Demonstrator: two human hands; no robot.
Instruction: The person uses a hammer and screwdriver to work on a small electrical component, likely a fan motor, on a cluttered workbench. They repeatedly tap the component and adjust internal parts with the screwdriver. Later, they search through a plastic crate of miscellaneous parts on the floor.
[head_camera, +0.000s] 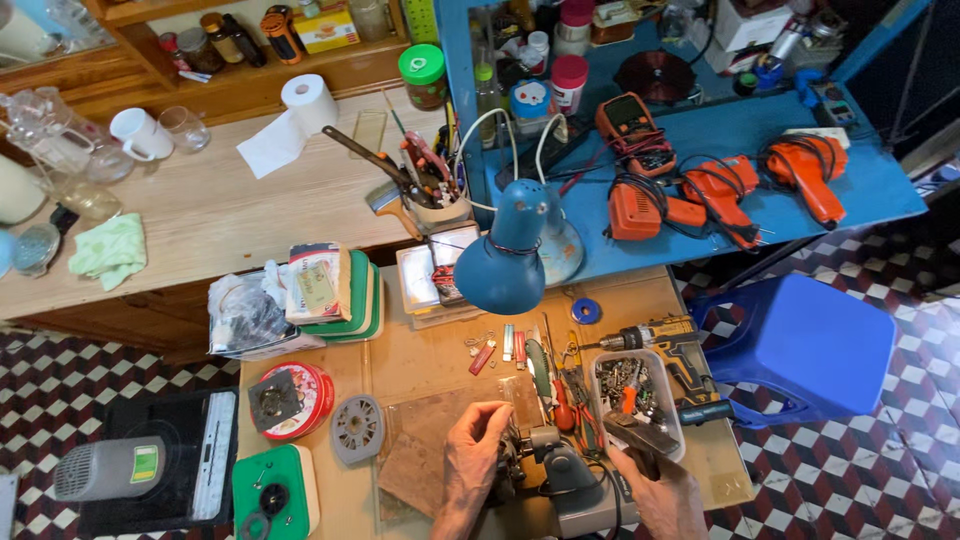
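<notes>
Brown and scuffed, a small wooden worktable (420, 365) is seen from above, crowded with parts and tools. At its near edge a small grey metal vise (555, 465) is mounted, and both hands are gathered about it. The left hand (472, 450) is curled, its fingertips pinched together against a dark little part at the left side of the vise; what exactly is pinched cannot be told. The right hand (660, 490) is closed around the handle of a dark tool (635, 432), whose head is pointed left toward the vise and lies over the near end of a clear plastic tray (640, 395) filled with screws and small bits.

Just right of the tray a cordless drill (670, 345) is laid with its chuck to the left. Between the tray and the left hand, screwdrivers and pliers (565, 395) are spread out. To the left of the hands a grey slotted disc (357, 428) and a round red tin (295, 400) are placed side by side, with a green box (275, 490) nearer still. A blue desk lamp (510, 255) is hung over the far part of the table. Beyond it, orange power tools (730, 195) are laid on a blue bench (880, 190), and a blue plastic stool (800, 345) is stood on the checkered floor at the right.
</notes>
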